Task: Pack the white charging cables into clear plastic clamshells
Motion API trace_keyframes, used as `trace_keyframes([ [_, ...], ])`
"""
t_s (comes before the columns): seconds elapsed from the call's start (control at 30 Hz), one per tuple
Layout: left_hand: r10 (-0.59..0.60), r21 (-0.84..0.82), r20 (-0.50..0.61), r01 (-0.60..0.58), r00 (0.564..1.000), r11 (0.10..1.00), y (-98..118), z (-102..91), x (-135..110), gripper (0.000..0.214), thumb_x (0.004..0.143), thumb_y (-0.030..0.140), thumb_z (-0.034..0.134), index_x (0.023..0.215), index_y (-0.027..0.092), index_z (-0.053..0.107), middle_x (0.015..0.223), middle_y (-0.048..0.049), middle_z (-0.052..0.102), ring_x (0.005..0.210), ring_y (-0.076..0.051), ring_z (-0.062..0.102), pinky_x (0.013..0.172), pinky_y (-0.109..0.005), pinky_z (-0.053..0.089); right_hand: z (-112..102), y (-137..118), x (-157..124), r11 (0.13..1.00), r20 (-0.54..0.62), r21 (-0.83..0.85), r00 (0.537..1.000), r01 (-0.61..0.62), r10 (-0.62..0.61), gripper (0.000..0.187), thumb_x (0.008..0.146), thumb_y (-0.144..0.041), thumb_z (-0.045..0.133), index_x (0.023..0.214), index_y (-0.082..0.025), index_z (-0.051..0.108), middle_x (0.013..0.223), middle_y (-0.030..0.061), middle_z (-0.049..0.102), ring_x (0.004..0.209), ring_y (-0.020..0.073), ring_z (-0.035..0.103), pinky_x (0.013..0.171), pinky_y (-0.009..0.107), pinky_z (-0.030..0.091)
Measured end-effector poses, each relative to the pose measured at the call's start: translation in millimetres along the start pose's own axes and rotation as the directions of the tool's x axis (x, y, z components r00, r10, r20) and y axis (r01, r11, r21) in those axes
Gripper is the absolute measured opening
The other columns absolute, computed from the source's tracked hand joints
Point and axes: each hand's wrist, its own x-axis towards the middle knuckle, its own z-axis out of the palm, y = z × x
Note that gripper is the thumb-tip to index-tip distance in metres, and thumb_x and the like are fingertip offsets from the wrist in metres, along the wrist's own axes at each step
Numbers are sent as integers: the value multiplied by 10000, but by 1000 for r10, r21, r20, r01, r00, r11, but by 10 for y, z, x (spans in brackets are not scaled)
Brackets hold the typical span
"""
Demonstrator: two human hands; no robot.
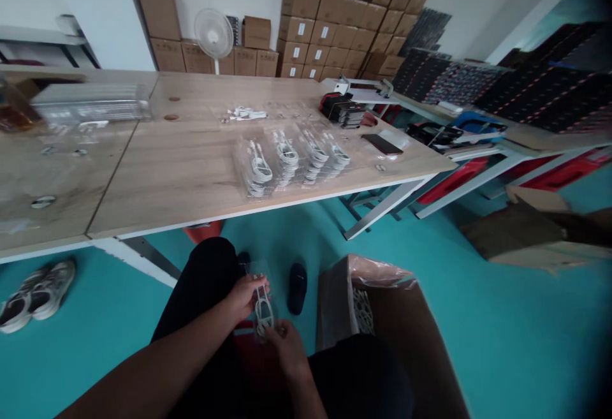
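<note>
Over my lap, a coiled white cable [263, 309] lies in a clear plastic tray or sleeve [259, 270]. My left hand [246, 296] grips its upper end, with the thumb pressed near the cable's plug. The fingers of my right hand [288, 342] close on the lower end of the coil. On the table in front, several stacks of clear trays [258, 173] hold more coiled white cables. To my right, an open cardboard box [335, 304] contains loose white cables [363, 310].
The wooden table [182, 157] has its front edge beyond my knees. On it lie small white pieces [246, 113], a dark phone-like slab [382, 144] and stacked clear trays [93, 101]. A slipper [297, 288] and shoes [41, 298] rest on the floor. Cartons [306, 30] and a fan [213, 33] stand behind.
</note>
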Motion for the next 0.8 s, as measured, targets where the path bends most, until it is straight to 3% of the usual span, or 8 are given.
trace_keyframes([
  [0.1,-24,71,71,19,997,997,-37,20,-59,165,670,190,761,693,126,611,594,-6,600,502,-107,570,523,-225,456,-62,-61,28,991,114,128,993,-30,15,446,637,-545,699,867,-165,660,776,56,723,744,226,680,633,307,524],
  [0.2,-54,150,157,30,986,988,-100,33,-109,194,630,231,786,660,125,626,570,-16,608,489,-114,565,495,-215,414,-83,-121,44,980,106,198,994,-35,14,426,719,-558,627,905,-175,641,818,57,716,759,217,673,625,302,516],
  [0.3,-77,209,208,32,975,977,-152,25,-126,208,638,279,779,670,134,632,584,-19,623,492,-111,564,509,-218,407,-71,-155,45,995,26,94,999,37,-40,352,696,-511,663,802,-177,629,743,48,704,704,214,663,618,299,500],
  [0.4,-90,205,188,50,978,977,-171,8,-119,229,657,314,767,680,136,624,589,-21,623,486,-109,557,505,-218,400,-42,-189,39,994,-45,-29,994,102,-103,283,704,-456,661,804,-195,614,713,33,706,682,210,663,620,294,488],
  [0.53,-91,186,169,59,981,981,-156,-6,-102,227,679,316,753,681,132,619,575,-16,609,475,-100,540,494,-210,396,-4,-206,64,994,-107,-74,991,76,-83,273,678,-432,678,818,-212,598,581,-14,659,563,191,630,553,282,455],
  [0.63,-76,166,150,51,986,985,-124,-4,-76,225,684,304,754,687,124,620,587,-18,609,495,-103,554,497,-208,406,-8,-163,93,1000,-34,10,999,5,-5,333,687,-480,658,856,-198,603,546,-21,638,533,192,620,517,283,449],
  [0.8,-37,104,94,27,995,994,-38,10,-25,191,689,250,756,742,134,615,647,-13,626,573,-112,603,550,-205,447,-55,-82,73,965,152,245,987,-88,52,437,671,-490,697,973,-189,598,751,28,703,655,193,653,565,282,482],
])
